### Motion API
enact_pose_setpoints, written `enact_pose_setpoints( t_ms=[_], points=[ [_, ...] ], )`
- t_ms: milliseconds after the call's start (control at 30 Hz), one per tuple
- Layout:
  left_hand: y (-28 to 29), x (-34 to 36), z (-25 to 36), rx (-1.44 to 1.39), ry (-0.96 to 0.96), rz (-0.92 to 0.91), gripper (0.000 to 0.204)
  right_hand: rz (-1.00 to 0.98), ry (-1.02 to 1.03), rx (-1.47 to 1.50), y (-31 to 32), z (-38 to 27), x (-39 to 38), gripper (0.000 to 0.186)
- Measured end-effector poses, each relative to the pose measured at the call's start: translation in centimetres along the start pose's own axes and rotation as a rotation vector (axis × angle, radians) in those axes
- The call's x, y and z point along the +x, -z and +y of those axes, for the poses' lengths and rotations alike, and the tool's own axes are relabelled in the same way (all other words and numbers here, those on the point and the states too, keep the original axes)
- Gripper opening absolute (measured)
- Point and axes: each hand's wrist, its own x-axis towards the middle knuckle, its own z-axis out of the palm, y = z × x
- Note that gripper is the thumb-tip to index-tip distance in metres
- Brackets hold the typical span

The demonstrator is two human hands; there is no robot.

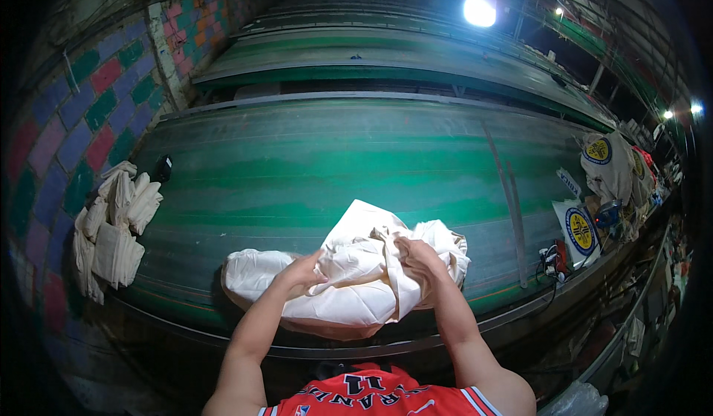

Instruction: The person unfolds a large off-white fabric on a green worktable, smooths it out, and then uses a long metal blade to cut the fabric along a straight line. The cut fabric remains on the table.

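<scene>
A large bundle of cream cloth point(342, 305) lies crumpled near the front edge of the long green table point(297, 156). My left hand point(301, 273) is at its left part, with fingers closed on a fold of the fabric. My right hand point(420, 255) grips a gathered piece of the same cloth on the right, where a twisted strip hangs down between the hands. One pointed flap stands up at the back of the bundle. Some fingertips of both hands are hidden in the folds.
Folded cream cloth pieces point(119, 238) are stacked at the table's left end, beside a small black object point(163, 168). At the right end are printed cloth bags point(605, 167), a white sheet with a round emblem point(578, 230), and a corded device point(551, 260). A painted block wall point(89, 119) rises at left.
</scene>
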Motion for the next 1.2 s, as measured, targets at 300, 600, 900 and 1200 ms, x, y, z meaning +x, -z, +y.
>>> enact_pose_setpoints(
  t_ms=[300, 600, 900, 1200],
  points=[
    [13.5, -4.8, -9.7, -0.02, 0.271, 1.367, 0.024, 1.218, -0.398, -0.058, 9.7, 15.3, -5.8, 0.017],
    [10.7, -3.3, -4.6, 0.553, 0.166, 0.821, 0.057, 0.751, -0.265, -0.171, 5.8, 11.0, -6.1, 0.038],
    [0.4, 2.0, -1.3, 0.059, 0.014, 0.087, 0.06, 0.013, -0.048, -0.163, -1.8, -0.8, -2.9, 0.042],
    [15.3, -8.0, -11.4, 0.113, 0.411, 1.321, 0.04, 0.923, -0.318, 0.037, 6.0, 9.5, -3.4, 0.026]
  ],
)
